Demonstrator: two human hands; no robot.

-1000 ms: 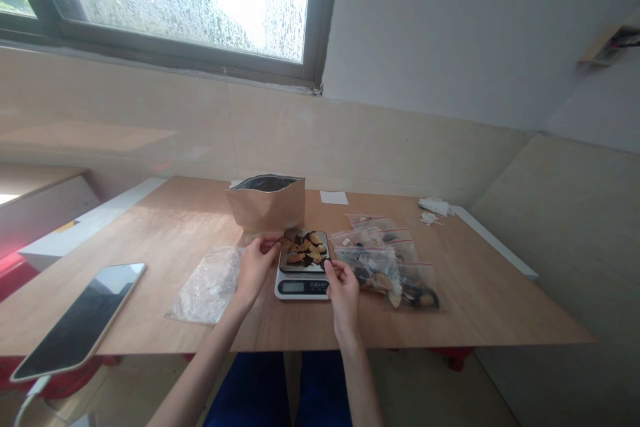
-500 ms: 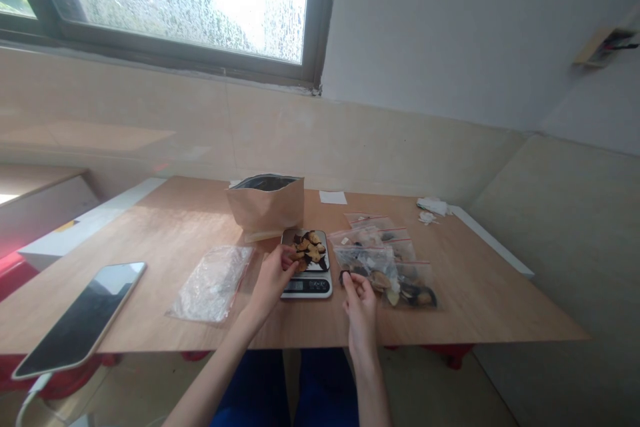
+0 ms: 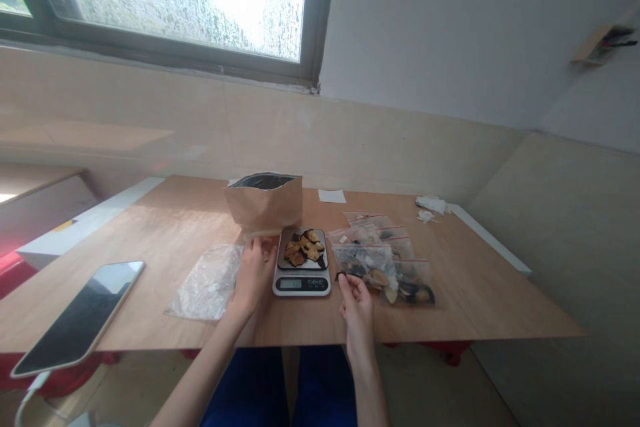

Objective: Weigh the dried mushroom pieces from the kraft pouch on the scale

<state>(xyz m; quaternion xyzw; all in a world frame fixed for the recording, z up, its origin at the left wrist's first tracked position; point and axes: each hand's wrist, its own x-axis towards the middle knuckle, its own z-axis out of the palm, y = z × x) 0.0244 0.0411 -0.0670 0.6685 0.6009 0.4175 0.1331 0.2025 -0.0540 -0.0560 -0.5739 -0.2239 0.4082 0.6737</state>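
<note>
A small kitchen scale point(image 3: 301, 285) with a lit display stands on the table before me. Dried slices point(image 3: 304, 247), yellow-brown with dark edges, lie heaped on its metal plate. Just left of the scale, my left hand point(image 3: 254, 273) rests with its fingers apart and nothing visible in them. My right hand point(image 3: 358, 303), to the right of the scale, pinches a small dark dried slice point(image 3: 341, 276) between thumb and fingertips. Several red-edged zip bags point(image 3: 410, 273) holding similar slices lie overlapping beside it. A clear plastic bag point(image 3: 205, 283) lies flat left of my left hand.
Behind the scale a brown paper pouch point(image 3: 265, 205) stands with its top open. A phone point(image 3: 80, 320) on a cable lies at the left front edge. White paper point(image 3: 332, 196) and crumpled scraps point(image 3: 431, 205) sit along the back of the wooden table point(image 3: 480, 280).
My left hand has drawn back leftward from the slices on the scale to the table beside it. The scale has shifted slightly left. My right hand keeps its pinch on the dark slice.
</note>
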